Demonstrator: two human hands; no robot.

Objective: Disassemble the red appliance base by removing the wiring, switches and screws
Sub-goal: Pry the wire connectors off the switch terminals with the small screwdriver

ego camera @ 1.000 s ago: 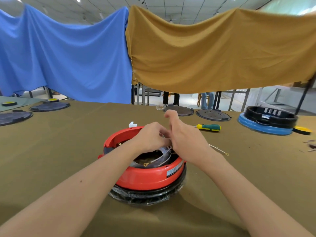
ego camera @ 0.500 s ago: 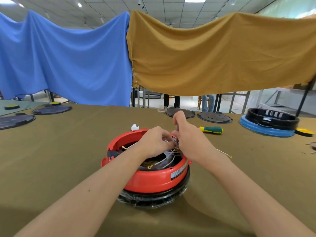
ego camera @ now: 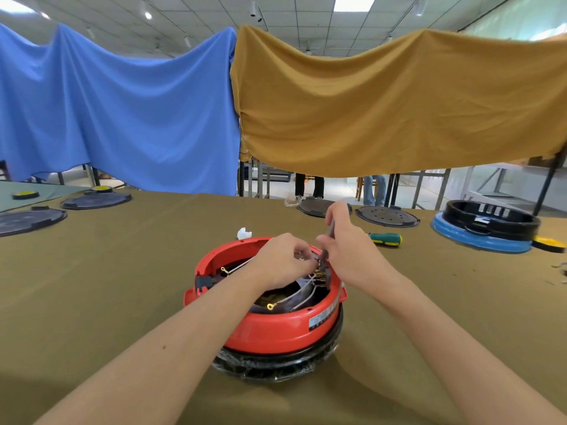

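Olive-brown cloth is covering the worktable (ego camera: 122, 286), with blue and mustard sheets hanging behind its far edge. Round red plastic appliance base (ego camera: 276, 329) is sitting upside down near the middle of the table, stacked on a black ring wrapped in clear film. Left hand (ego camera: 280, 263) is reaching into the open cavity, fingers curled and pinching something small at the brass terminals; exactly what is hidden. Right hand (ego camera: 348, 256) is gripping a thin grey tool shaft (ego camera: 330, 230), tip aimed down at the same terminal cluster by the far-right rim. White wires with gold ring lugs (ego camera: 285, 299) are trailing loose inside. Risks, as judged: tip slipping off the small fastener and jabbing the left fingers working beside it; the base rocking on its film-wrapped ring under downward push; a freed screw dropping into the cavity. Green-and-yellow screwdriver (ego camera: 386, 239) is lying unused beyond the base.
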